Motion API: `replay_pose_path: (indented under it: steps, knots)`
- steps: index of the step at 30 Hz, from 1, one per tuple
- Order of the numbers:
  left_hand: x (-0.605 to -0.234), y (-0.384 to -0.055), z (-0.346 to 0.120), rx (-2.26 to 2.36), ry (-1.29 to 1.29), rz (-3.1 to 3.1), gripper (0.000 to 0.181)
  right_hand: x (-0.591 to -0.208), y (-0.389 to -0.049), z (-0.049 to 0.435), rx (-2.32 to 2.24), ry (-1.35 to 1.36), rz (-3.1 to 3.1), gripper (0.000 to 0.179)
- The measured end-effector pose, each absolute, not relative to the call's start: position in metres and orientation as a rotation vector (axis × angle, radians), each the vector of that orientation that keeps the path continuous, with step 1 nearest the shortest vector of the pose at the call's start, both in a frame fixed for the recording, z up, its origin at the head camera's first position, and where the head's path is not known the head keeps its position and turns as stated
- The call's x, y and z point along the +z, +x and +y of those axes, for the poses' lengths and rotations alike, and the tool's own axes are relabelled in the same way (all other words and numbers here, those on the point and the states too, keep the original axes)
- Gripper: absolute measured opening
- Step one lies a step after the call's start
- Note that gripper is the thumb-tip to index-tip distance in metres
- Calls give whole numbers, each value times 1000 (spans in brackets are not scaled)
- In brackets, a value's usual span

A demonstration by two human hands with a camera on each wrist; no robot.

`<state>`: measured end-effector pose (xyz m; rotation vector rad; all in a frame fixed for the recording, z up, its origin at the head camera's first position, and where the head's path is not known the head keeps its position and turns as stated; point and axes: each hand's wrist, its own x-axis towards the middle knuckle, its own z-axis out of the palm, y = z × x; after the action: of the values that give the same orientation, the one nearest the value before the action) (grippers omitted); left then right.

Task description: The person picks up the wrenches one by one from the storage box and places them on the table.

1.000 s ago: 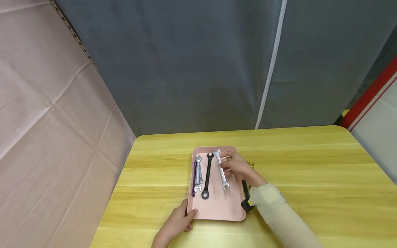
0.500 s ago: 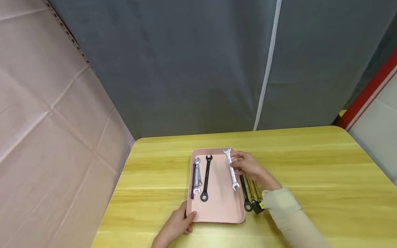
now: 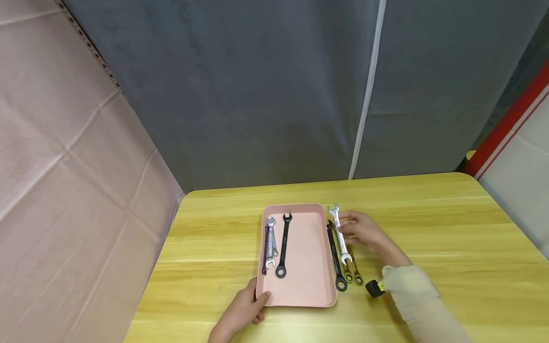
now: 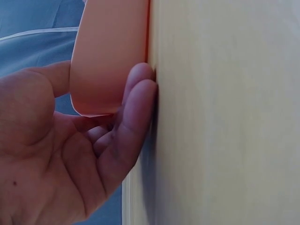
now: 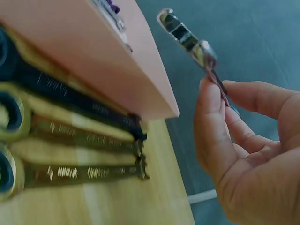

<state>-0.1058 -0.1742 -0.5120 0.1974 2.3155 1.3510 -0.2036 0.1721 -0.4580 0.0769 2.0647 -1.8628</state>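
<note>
My left hand grips the near-left corner of a pink tray, thumb over the rim; the left wrist view shows its fingers curled under the tray's end. My right hand pinches a silver open-end wrench between thumb and fingers, just right of the tray. The wrench is held above a black ratchet wrench and two gold ratchet wrenches, which lie side by side on the table and are partly hidden by it in the head view.
Inside the tray are another black ratchet wrench, silver wrenches and a purple wrench along the left wall. A small black device sits at my right wrist. Behind the wooden table hangs a grey curtain.
My right hand has carried the silver wrench rightward from over the tray to past its right edge. The black and gold wrenches there have come into view. My left hand keeps its grip.
</note>
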Motion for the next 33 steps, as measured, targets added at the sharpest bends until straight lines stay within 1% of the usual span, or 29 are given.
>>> replay_pose_path:
  steps: [11, 18, 24, 33]
  knots:
    - [-509, -100, -176, 1353, 197, 2310, 57, -473, -194, 192, -1822, 129, 2069, 51]
    - [-506, -102, -174, 1362, 206, 2316, 57, -480, -190, 204, -1803, 156, 2101, 49]
    - [-508, -104, -175, 1353, 202, 2319, 55, -488, -187, 208, -1799, 221, 2084, 47]
    - [-511, -106, -175, 1354, 192, 2298, 57, -502, -186, 209, -1768, 287, 2125, 44]
